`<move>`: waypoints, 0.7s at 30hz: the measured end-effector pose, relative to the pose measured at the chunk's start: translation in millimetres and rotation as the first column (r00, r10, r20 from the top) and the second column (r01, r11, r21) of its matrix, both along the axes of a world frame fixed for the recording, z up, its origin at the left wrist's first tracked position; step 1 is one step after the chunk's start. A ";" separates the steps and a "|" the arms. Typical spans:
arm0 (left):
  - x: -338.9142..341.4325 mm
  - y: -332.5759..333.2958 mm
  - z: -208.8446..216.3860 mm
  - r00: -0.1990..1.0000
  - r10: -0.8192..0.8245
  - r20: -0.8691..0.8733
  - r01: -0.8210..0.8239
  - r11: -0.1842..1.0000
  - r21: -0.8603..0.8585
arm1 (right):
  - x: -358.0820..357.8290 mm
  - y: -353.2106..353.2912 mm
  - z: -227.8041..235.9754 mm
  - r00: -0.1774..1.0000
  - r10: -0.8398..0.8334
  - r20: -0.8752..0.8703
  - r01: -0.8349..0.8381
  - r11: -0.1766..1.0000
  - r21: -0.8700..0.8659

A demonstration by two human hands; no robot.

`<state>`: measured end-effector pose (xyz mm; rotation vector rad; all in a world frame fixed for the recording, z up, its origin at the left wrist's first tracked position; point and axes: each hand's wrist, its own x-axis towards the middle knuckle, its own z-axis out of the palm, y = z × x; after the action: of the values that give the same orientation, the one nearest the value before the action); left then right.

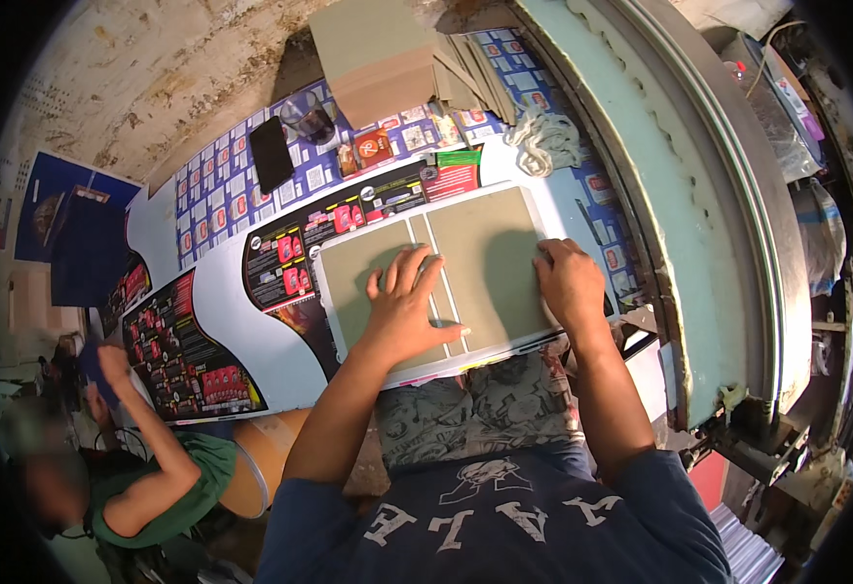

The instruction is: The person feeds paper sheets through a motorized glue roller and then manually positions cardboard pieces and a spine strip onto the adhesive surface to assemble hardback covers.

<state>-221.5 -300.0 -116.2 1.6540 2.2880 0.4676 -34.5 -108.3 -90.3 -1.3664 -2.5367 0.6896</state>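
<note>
Two grey-brown cardboard panels [490, 263] lie side by side, with a narrow cardboard strip [421, 231] between them. White paper [324, 297] borders them as a rim. My left hand [405, 307] rests open on the left panel and the strip, fingers spread and thumb pointing right onto the right panel. At the right edge of the right panel, my right hand [573, 282] has its fingers curled over the white paper's edge. Its fingertips are partly hidden, so the exact hold is hard to see.
Printed sheets [290, 268] cover the table. Behind lie a phone [272, 156], a glass with dark liquid [308, 119], a tall cardboard stack [373, 58] and a white cloth bundle [546, 141]. A large green machine [680, 185] borders the right. A co-worker in green [168, 482] is at left.
</note>
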 end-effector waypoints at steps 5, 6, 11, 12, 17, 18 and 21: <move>-1.8 -1.0 1.5 1.000 -0.001 0.006 0.001 1.000 -0.022 | -17.6 -2.4 9.8 0.987 0.137 0.080 -0.145 0.984 0.104; -1.6 -0.9 1.3 1.000 0.006 0.004 -0.006 1.000 -0.008 | -24.0 -6.1 6.8 0.976 0.206 0.065 -0.214 0.963 0.165; 1.3 -2.1 -2.7 1.000 0.008 -0.006 -0.008 1.000 0.016 | -51.4 -33.6 -42.3 0.865 0.487 0.117 -0.496 0.800 0.339; 0.3 -1.6 -3.6 1.000 0.006 -0.016 -0.006 1.000 0.029 | -54.3 -31.1 -40.8 0.860 0.492 0.139 -0.509 0.803 0.311; -1.1 -2.5 -5.1 1.000 0.003 -0.008 -0.002 1.000 0.024 | -56.2 -33.2 -43.7 0.854 0.482 0.194 -0.519 0.808 0.279; -1.0 -2.4 -5.5 1.000 0.002 -0.002 -0.002 1.000 0.022 | -56.0 -33.3 -43.6 0.854 0.480 0.202 -0.520 0.808 0.278; -0.4 -1.3 -4.3 1.000 0.001 -0.006 -0.001 1.000 0.012 | -55.2 -32.4 -43.9 0.851 0.482 0.209 -0.524 0.804 0.279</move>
<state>-221.9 -301.3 -120.5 1.6625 2.2941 0.4789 -89.7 -140.7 -134.3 -0.6385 -2.9768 0.2241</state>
